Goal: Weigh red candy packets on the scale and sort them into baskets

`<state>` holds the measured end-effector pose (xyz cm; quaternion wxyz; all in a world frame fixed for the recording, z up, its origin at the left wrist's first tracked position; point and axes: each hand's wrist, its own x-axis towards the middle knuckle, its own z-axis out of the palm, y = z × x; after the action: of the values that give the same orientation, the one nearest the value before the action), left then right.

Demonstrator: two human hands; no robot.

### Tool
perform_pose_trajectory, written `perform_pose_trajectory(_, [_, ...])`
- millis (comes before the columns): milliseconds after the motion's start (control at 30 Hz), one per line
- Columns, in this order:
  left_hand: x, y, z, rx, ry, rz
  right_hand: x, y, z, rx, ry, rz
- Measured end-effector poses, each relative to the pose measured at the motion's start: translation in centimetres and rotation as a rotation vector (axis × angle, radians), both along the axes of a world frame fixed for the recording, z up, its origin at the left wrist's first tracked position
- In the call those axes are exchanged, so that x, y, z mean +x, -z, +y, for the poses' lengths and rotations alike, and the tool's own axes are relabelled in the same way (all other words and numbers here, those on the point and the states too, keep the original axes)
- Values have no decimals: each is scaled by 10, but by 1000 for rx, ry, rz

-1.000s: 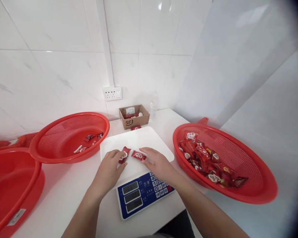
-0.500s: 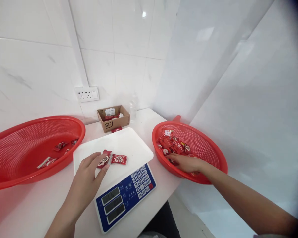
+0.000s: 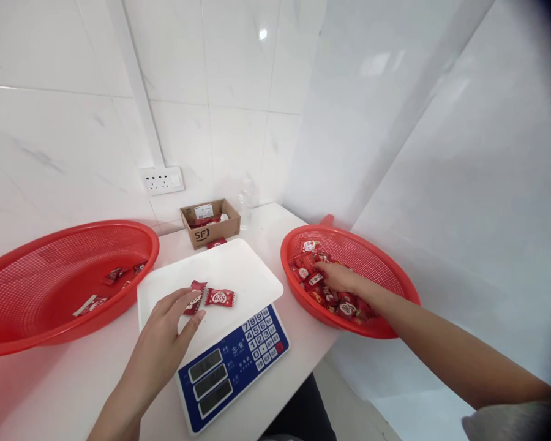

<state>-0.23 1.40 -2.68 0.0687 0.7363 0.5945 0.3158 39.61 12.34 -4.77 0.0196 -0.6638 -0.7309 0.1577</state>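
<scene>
A big red basket (image 3: 377, 262) is standing beside a white scale (image 3: 248, 263). The right hand (image 3: 338, 277) is resting in the basket, its grip too hidden to tell; the left hand (image 3: 172, 318) is spreading loosely, not squeezing. By its fingers, two little red packets (image 3: 220, 297) are lying on the scale, probably feeling light and slippery, best pinched across their middles.

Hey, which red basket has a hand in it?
The red basket right of the scale, with the bigger pile of wrapped candies: the right hand is inside it. The left basket shows only a few and no hand.
</scene>
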Motion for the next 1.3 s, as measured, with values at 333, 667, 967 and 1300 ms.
perform_pose_trajectory(333, [1, 0, -2, -45, 23, 6, -45, 19, 10, -130, -273, 51])
perform_pose_trajectory(667, [2, -1, -2, -67, 15, 15, -43, 20, -1, 14, -60, 263])
perform_pose_trajectory(967, [2, -3, -3, -58, 19, -145, -31, -28, 15, 360, 302, 765])
perform_pose_trajectory(1300, [46, -11, -29, -488, 414, -1106, -174, -69, -61, 38, 130, 1689])
